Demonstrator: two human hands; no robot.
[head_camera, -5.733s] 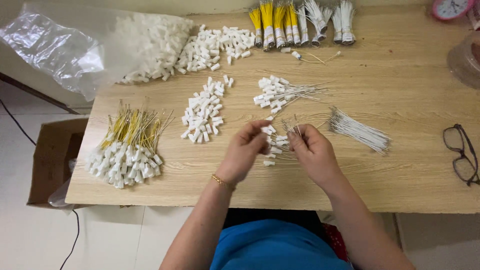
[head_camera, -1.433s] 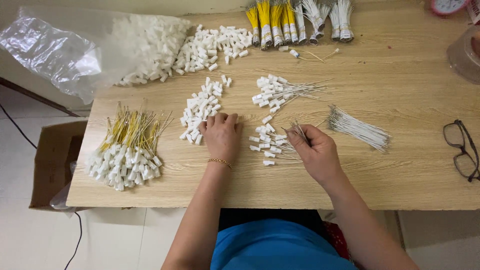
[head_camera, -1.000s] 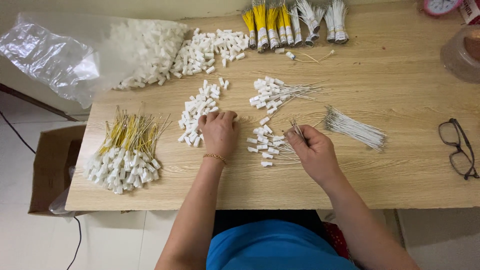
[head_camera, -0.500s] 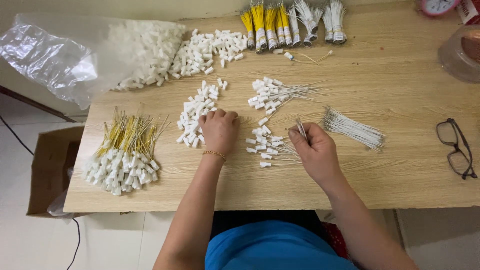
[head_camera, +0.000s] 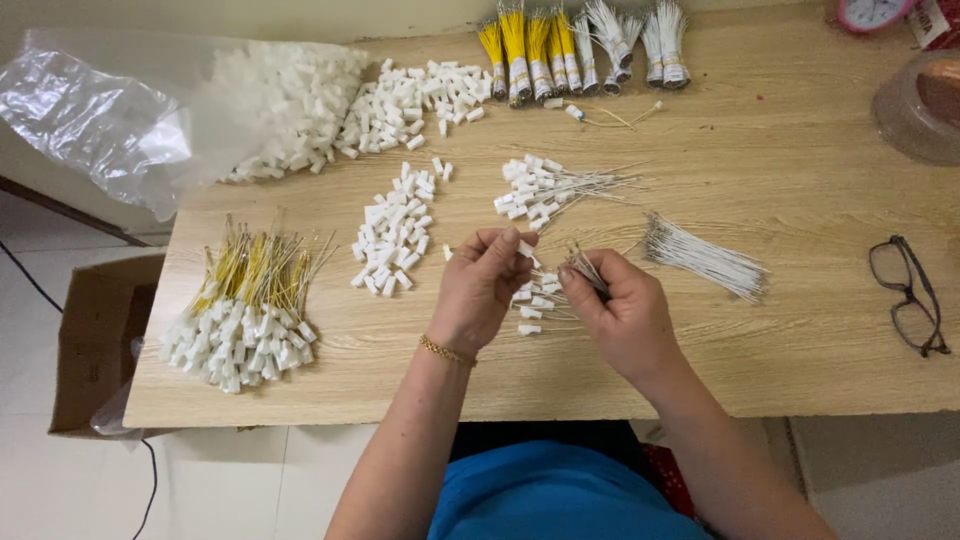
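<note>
Pinching a small white plastic connector (head_camera: 526, 248), the left hand (head_camera: 480, 290); right hand (head_camera: 620, 310) grips thin wires (head_camera: 583, 268).

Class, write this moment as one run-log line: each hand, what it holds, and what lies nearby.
left hand: pinches white connector | right hand: grips thin wires | nearby: loose connector pile, white wire bundle, wooden table

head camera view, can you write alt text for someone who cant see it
Seen from above, a person's left hand pinches a small white connector while the right hand holds a few thin wires over a wooden table. Around them lie heaps of white connectors, yellow-wired pieces and eyeglasses.
</note>
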